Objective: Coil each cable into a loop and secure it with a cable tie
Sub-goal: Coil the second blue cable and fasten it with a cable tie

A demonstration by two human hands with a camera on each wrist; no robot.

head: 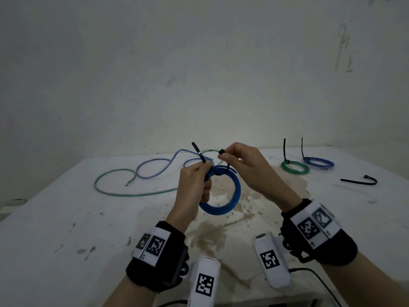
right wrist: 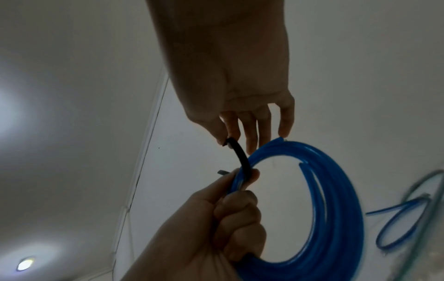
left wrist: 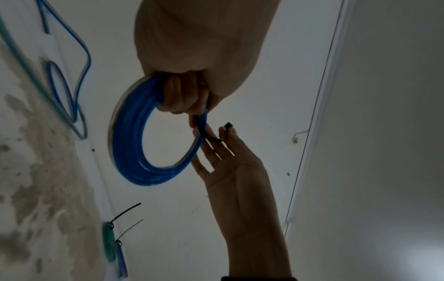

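Observation:
A blue cable coil [head: 232, 191] [left wrist: 129, 148] [right wrist: 336, 209] hangs upright above the table. My left hand [head: 194, 185] [right wrist: 230, 213] grips its upper left part and pins the tail of a black cable tie [head: 200, 155] against it. The tie passes under the coil. My right hand [head: 241, 167] [left wrist: 230, 155] pinches the tie's head end [head: 221, 151] [right wrist: 234, 146] between thumb and forefinger, above the coil's top.
Loose green cable [head: 124, 191] and blue cable [head: 155, 167] sprawl at the back left of the white stained table [head: 66, 229]. A tied green coil [head: 295, 168] and a tied blue coil [head: 318, 162] lie back right. A spare black tie [head: 359, 181] lies farther right.

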